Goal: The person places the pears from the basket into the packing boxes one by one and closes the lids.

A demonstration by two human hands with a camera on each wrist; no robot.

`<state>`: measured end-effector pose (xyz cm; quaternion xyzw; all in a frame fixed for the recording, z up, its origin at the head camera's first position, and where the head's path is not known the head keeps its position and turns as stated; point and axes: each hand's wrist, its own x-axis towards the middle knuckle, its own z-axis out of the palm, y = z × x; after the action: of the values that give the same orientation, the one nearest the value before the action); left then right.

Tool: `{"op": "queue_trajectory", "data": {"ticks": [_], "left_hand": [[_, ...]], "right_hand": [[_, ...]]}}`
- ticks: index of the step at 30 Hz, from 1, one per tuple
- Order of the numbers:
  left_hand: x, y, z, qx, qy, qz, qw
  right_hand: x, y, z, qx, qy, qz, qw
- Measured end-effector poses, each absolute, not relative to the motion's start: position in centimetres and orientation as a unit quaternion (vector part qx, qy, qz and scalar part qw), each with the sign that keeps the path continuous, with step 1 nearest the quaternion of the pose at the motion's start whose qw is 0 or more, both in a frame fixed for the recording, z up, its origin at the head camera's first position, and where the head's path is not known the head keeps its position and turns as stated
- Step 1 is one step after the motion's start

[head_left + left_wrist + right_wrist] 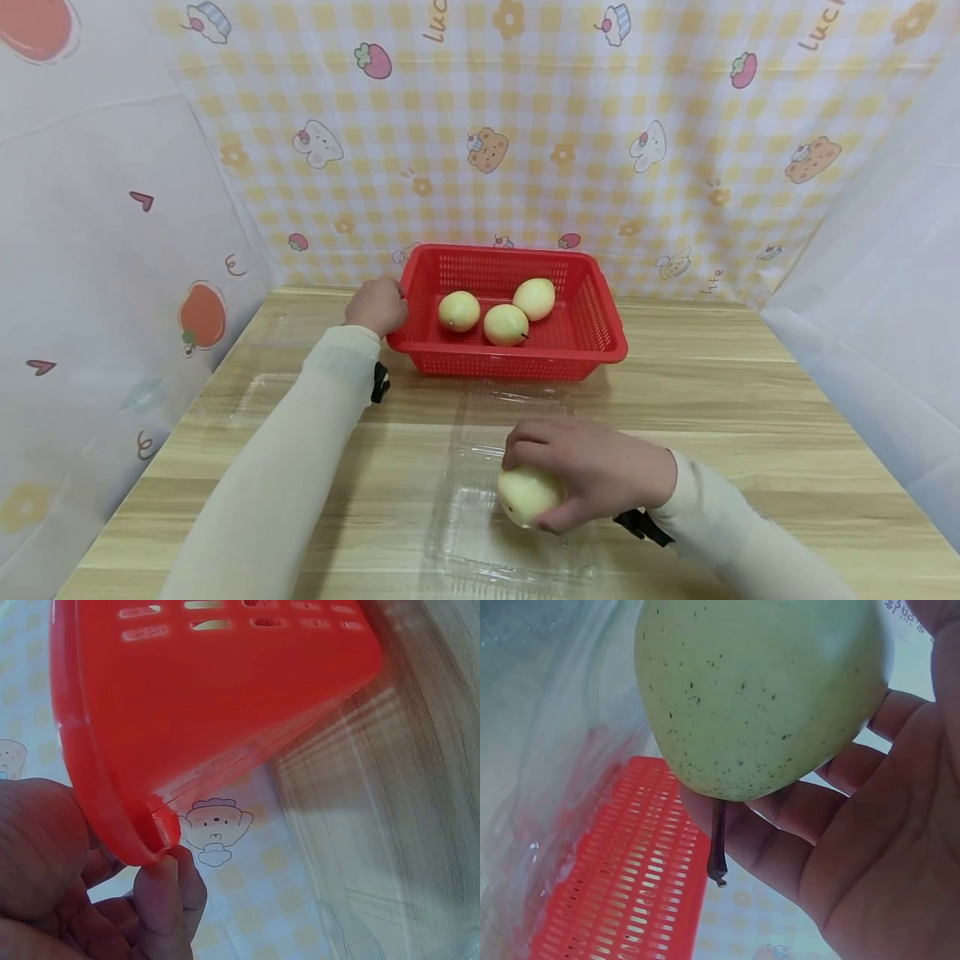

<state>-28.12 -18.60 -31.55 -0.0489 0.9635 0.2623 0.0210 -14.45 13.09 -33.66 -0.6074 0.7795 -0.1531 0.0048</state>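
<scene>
My right hand (588,468) grips a pale yellow-green pear (531,495) over a clear plastic clamshell box (472,533). In the right wrist view the pear (757,697) shows dark specks and a brown stem (718,844), with the fingers curled along its side. At the far left of a red plastic basket (510,360), my left hand (377,306) pinches the rim, as the left wrist view shows at the basket's edge (82,750). Inside the basket lie three more pears: a left one (459,311), a middle one (506,325) and a right one (534,299).
More clear plastic packaging (262,392) lies on the wooden table (720,400) to the left. Behind the table hangs a yellow checked cloth (420,150) with cartoon prints. White printed sheets (97,250) border the sides.
</scene>
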Motion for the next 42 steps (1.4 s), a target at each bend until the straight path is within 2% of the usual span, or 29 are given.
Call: {"op": "queue_trajectory", "data": {"ticks": [13, 42], "left_hand": [[-28.0, -18.6, -31.4, -0.046, 0.964, 0.259, 0.02], [-27.9, -18.6, -31.3, -0.042, 0.964, 0.26, 0.017]], "right_hand": [[-13.6, 12.7, -34.7, -0.603, 0.786, -0.129, 0.044], [-12.7, 12.3, -36.4, -0.615, 0.782, -0.083, 0.05]]}}
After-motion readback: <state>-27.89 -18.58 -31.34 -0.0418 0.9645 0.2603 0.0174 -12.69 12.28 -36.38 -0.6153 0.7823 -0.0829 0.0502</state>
